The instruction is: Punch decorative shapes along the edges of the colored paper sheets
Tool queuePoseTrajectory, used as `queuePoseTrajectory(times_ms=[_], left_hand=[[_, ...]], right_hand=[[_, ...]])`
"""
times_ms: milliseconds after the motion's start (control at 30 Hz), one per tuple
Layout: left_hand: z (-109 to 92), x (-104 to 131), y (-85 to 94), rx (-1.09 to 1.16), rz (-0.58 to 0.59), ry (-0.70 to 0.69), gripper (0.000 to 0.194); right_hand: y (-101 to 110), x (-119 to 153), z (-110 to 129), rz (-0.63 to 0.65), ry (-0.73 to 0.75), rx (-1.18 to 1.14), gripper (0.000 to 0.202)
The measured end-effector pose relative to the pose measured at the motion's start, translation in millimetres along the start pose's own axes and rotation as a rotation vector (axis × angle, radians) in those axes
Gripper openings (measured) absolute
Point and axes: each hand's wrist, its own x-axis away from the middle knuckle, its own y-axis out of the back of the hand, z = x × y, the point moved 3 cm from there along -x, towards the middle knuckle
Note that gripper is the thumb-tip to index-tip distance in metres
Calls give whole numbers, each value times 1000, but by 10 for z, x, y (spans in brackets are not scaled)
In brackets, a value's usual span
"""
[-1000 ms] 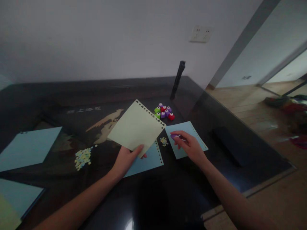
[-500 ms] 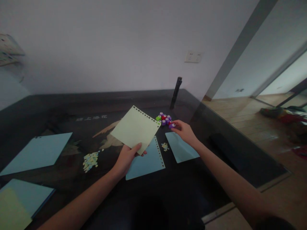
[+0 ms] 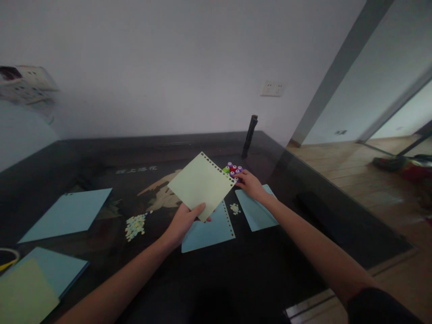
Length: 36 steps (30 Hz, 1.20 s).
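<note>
My left hand (image 3: pixel 185 221) is closed on a pale yellow-green sheet of paper (image 3: pixel 200 186), thumb on top and fingertips underneath. Small dark shapes are punched in a row along the sheet's upper right edge. My right hand (image 3: pixel 250 183) pinches a small purple craft punch (image 3: pixel 236 179), partly hidden by the fingers, close to the sheet's right corner. Just behind sits a cluster of purple, red and green craft punches (image 3: pixel 232 168) with round white tops. Beneath the held sheet lies a blue sheet (image 3: pixel 205 234) with a punched right edge.
Another blue sheet (image 3: pixel 255 211) lies under my right forearm. Paper confetti is heaped at left (image 3: pixel 135 226), with a smaller pile (image 3: pixel 235 209) at right. More blue paper (image 3: pixel 69 213) and a yellow sheet (image 3: pixel 29 292) lie at left. A black upright object (image 3: pixel 249 135) stands behind.
My right hand has brought the purple punch in toward the cluster and the sheet's corner. The view has shifted slightly; my left hand still grips the sheet.
</note>
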Motion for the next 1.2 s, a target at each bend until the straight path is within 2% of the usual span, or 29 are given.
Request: queuePoseTrajectory(times_ms=[100,200,267,367,433,533,600,700,867,967,1067,1200], left_hand=[[-28,19,-13,-72,73,-17,28],[-33,18,-16,-130,137,-11,28],[-18,6,-8,-168,160,4,29],[-2,-1,1,-234,192,15,30],[-21,17,-8,-287,227,-11,30],[-101,71,-37,-371,259,-93,31],[-156,107,-66,-392,291,-114,34],[-211,121,-90,-376,316,-72,33],[-279,52,-21,-283,146,-39,31],[-324,-4,-8,-234,122,-92,30],[-369,-92,-32,-234,106,-172,37],[-426,-287,-177,-377,126,-295,35]], right_hand=[[61,32,26,-28,-21,-32,36],[195,69,128,-50,-28,-98,19],[285,97,244,-48,-31,-161,20],[336,156,461,50,-52,-322,30],[311,214,593,159,-102,-550,26],[279,320,698,189,-189,-763,20],[280,396,698,155,-251,-828,20],[320,505,657,128,-317,-856,23],[401,619,594,142,-356,-879,25],[401,659,548,157,-376,-884,26],[400,697,489,149,-419,-914,28],[485,749,362,101,-493,-938,32]])
